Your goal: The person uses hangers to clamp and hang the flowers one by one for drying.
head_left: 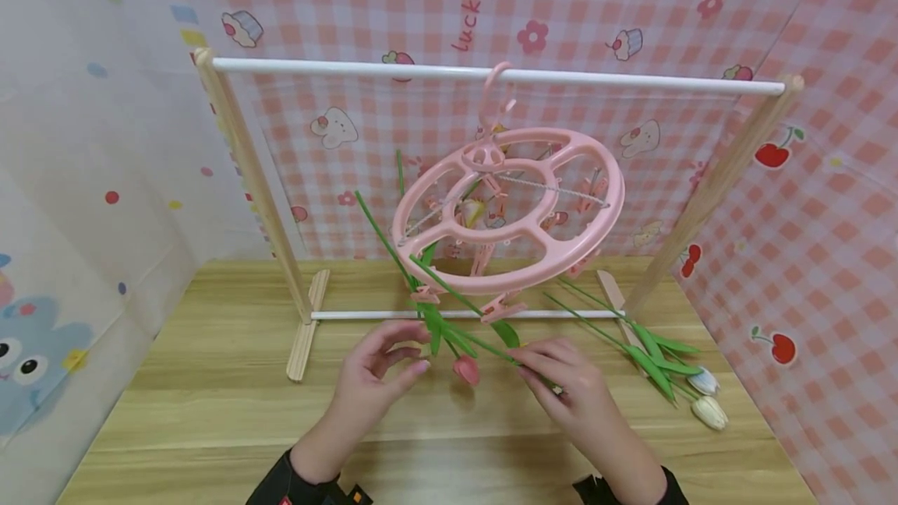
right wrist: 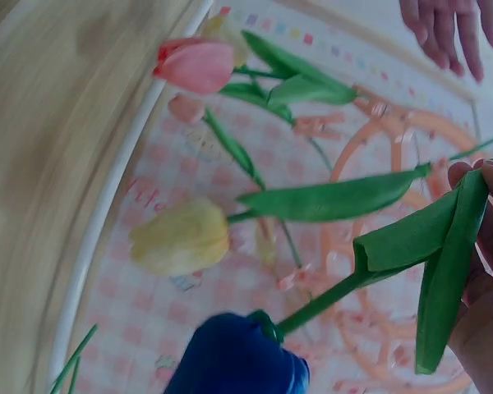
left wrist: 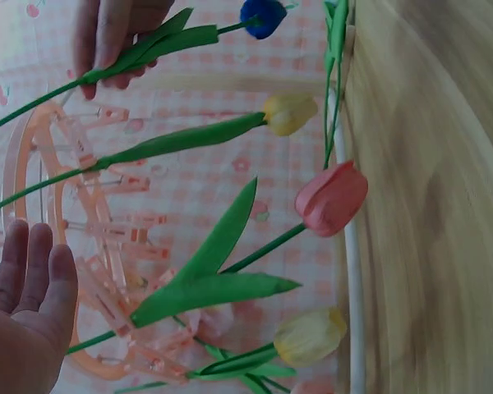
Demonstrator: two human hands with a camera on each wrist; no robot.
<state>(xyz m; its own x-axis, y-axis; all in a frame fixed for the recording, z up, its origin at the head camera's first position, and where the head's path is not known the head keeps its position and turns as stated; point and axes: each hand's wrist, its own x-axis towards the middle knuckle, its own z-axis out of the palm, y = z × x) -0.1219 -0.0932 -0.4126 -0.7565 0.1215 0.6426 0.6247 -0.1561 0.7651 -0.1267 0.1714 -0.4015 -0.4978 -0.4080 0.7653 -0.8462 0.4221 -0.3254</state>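
Note:
A round pink clip hanger [head_left: 610, 178] hangs tilted with tulips clipped along its rim. My right hand [head_left: 564, 380] pinches an artificial blue tulip [right wrist: 238, 357] by its stem and leaves [right wrist: 411, 242], below the hanger's front. Beside it, a yellow tulip [left wrist: 289, 113] is in a clip. My left hand [head_left: 382, 369] is left of the pink tulip [head_left: 466, 370], thumb and fingers apart and nothing between them. Its fingers look straight in the left wrist view. Lower there, a pale yellow tulip [left wrist: 311, 336] also hangs from the hanger.
The hanger hooks over a white rod [head_left: 337, 68] between wooden posts [head_left: 256, 178]. A lower white bar [head_left: 365, 316] runs close above the wooden table [head_left: 210, 411]. At right on the table lie a white tulip [head_left: 710, 413] and a bluish-white tulip [head_left: 704, 381].

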